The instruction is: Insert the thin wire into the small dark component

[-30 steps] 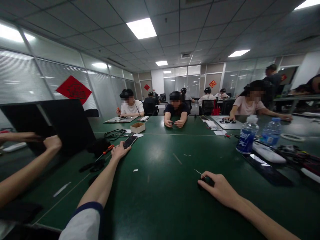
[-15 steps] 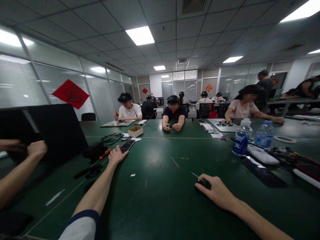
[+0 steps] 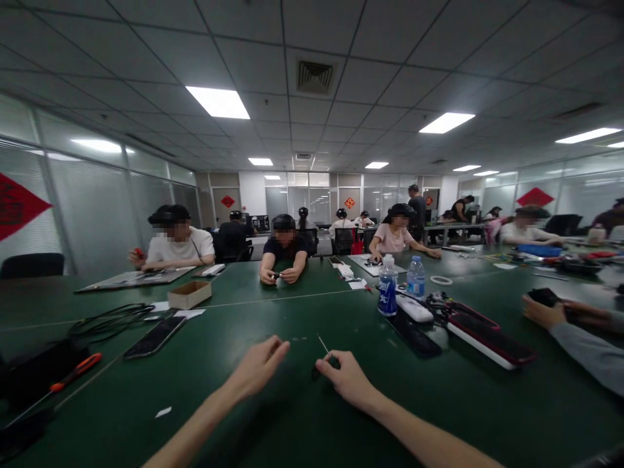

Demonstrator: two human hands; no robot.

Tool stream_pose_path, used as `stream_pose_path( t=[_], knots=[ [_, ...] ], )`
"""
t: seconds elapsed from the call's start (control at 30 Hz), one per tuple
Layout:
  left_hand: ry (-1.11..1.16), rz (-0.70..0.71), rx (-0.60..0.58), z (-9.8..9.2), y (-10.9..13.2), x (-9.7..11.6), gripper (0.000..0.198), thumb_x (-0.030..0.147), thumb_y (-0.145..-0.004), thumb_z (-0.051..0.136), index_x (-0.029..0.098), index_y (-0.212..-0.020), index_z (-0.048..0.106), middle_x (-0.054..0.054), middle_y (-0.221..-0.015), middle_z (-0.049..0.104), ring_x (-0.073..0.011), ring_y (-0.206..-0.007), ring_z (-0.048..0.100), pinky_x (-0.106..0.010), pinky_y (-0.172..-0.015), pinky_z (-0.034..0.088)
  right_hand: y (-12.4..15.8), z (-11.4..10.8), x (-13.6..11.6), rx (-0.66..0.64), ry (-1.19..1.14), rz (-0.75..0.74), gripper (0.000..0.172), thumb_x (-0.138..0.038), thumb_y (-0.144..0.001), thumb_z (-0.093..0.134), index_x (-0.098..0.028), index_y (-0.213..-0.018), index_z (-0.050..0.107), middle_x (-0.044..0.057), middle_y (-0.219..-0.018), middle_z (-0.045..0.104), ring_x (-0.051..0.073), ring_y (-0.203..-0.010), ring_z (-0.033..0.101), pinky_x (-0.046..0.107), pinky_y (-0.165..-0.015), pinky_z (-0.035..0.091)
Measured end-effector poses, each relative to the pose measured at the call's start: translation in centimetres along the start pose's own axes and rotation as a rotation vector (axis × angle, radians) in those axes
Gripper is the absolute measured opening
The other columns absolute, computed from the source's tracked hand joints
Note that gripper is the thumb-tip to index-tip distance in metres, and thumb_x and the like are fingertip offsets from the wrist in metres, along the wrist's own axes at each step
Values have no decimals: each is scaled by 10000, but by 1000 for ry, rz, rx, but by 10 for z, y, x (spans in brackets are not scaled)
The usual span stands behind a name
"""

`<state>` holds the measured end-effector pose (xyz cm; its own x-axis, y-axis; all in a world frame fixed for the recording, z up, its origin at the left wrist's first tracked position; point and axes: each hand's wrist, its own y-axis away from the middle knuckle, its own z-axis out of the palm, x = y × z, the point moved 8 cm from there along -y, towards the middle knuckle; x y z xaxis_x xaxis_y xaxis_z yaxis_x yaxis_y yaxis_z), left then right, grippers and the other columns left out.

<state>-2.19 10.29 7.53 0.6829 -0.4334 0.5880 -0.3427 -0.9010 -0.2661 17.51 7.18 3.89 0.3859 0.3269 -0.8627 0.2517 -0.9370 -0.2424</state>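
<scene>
My right hand [image 3: 348, 377] is closed around a small screwdriver [image 3: 324, 346]. Its thin shaft points up and to the left; most of the dark grip is covered by my fingers. A small dark piece shows beside the fingertips, too unclear to name. To its left, my left hand [image 3: 260, 365] hovers over the green table [image 3: 273, 429], loosely bent with nothing visible in it. A black smartphone [image 3: 155, 336] lies flat further left, apart from both hands.
An orange-handled screwdriver [image 3: 78, 370], black cables [image 3: 114, 322] and a cardboard box [image 3: 190, 294] are on the left. Bottles [image 3: 387, 289], a dark phone [image 3: 414, 335] and a red-edged device [image 3: 492, 338] stand or lie right. A co-worker's hands [image 3: 546, 312] hold something dark; other people sit opposite.
My left hand has left the smartphone and come to the middle near my right hand. The view has turned right. The screwdriver stays in my right hand.
</scene>
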Motion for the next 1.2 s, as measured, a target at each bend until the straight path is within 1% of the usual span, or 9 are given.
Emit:
stream_pose_path(
  t=[0.1, 0.2, 0.37, 0.53, 0.73, 0.83, 1.0, 1.1, 1.2],
  knots=[
    [106, 56, -86, 55, 4, 52, 551, 551, -874, 221, 166, -775, 602, -28, -673, 603, -147, -615, 531, -237, -598, 360, -1, 4, 11, -48, -116, -18, 496, -609, -792, 491, -134, -879, 604, -14, -601, 510, 95, -494, 457, 201, -449, 339],
    [165, 87, -91, 76, 6, 67, 584, 531, -886, 196, 156, -677, 592, -20, -572, 551, -135, -536, 494, -229, -550, 324, -3, 10, 18, -131, -211, 8, 500, -615, -787, 492, -132, -889, 574, -43, -539, 451, 77, -414, 397, 191, -383, 292],
    [266, 41, -31, 83, 9, 53, 594, 559, -868, 234, 129, -697, 606, -18, -582, 529, -124, -517, 444, -222, -500, 275, 1, 14, 7, -224, -218, -33, 478, -593, -775, 529, -131, -889, 575, -41, -544, 462, 76, -425, 399, 191, -395, 296],
    [388, -28, -36, 87, 16, 41, 591, 600, -833, 296, 116, -681, 598, 2, -566, 469, -105, -517, 380, -218, -492, 254, 4, 10, -3, -167, -81, -103, 465, -582, -776, 537, -126, -842, 599, -31, -544, 476, 88, -484, 418, 198, -452, 312],
    [643, -95, -235, 95, 23, 39, 568, 636, -799, 344, 120, -695, 559, 41, -533, 346, -76, -469, 291, -210, -455, 221, 5, 9, -9, -114, 18, -187, 451, -572, -796, 516, -134, -826, 617, -9, -615, 521, 108, -562, 448, 209, -506, 331],
    [683, -75, -283, 96, 24, 40, 547, 625, -791, 386, 114, -727, 569, 49, -547, 322, -63, -468, 253, -203, -450, 201, 7, 8, -15, -113, 26, -234, 447, -569, -803, 506, -138, -822, 622, 4, -681, 550, 113, -592, 458, 212, -527, 342],
    [630, -46, -281, 96, 27, 41, 537, 610, -790, 407, 108, -835, 590, 37, -590, 385, -66, -492, 316, -202, -474, 257, 8, 8, -15, -135, -10, -233, 450, -570, -814, 484, -138, -816, 611, 5, -686, 555, 107, -559, 453, 216, -513, 346],
    [565, 12, -252, 91, 29, 46, 494, 585, -772, 471, 113, -860, 592, 12, -661, 466, -89, -567, 410, -210, -518, 314, 8, 10, -10, -149, -23, -191, 424, -558, -822, 481, -151, -843, 598, -14, -626, 527, 102, -518, 436, 213, -486, 330],
    [521, 28, -245, 91, 29, 47, 472, 574, -768, 490, 119, -838, 592, 7, -650, 490, -96, -575, 428, -214, -528, 323, 7, 11, -6, -140, -44, -160, 412, -552, -839, 459, -158, -860, 578, -33, -570, 483, 96, -481, 411, 209, -460, 307]
  ],
)
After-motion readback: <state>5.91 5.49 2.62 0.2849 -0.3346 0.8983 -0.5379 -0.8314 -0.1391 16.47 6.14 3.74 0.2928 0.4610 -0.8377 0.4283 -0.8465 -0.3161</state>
